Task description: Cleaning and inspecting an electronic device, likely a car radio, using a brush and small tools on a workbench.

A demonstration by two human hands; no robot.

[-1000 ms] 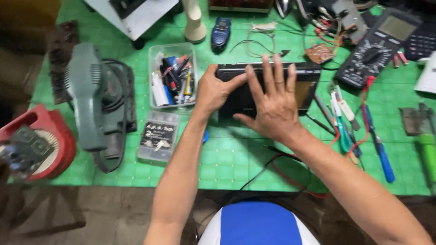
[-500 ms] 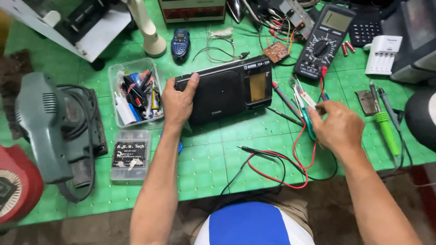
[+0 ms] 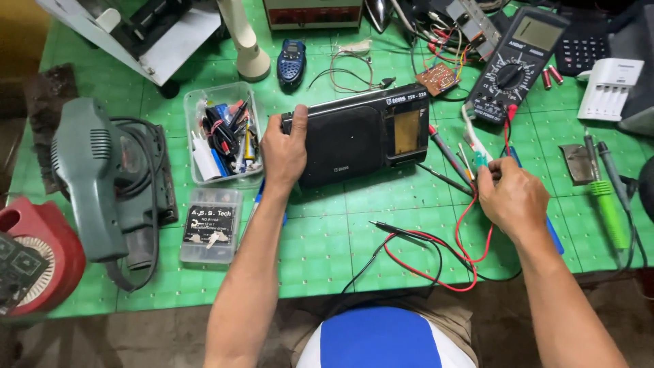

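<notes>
Two hands over green grid mat [image 3: 340, 252], left hand [image 3: 285, 151] gripping black radio [image 3: 357, 136], cluttered bench

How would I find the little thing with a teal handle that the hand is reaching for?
Start at the big black radio in the middle of the green mat, then go to its right end. There the right hand touches a small screwdriver. It alone has a teal handle; the probe beside it is red and black.
</notes>
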